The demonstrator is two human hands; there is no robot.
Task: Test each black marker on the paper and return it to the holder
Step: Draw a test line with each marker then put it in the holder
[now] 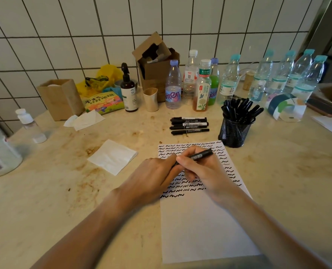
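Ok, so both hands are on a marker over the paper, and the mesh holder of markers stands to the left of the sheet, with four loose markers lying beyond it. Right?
Not quite. The head view shows the mesh holder to the right of the paper, not the left. The rest holds: left hand and right hand both grip the marker, and four loose markers lie beyond the sheet.

tea bottle (202, 88): "东方树叶" | purple-cap bottle (173, 88): "anten", partly legible | marker labels: unreadable
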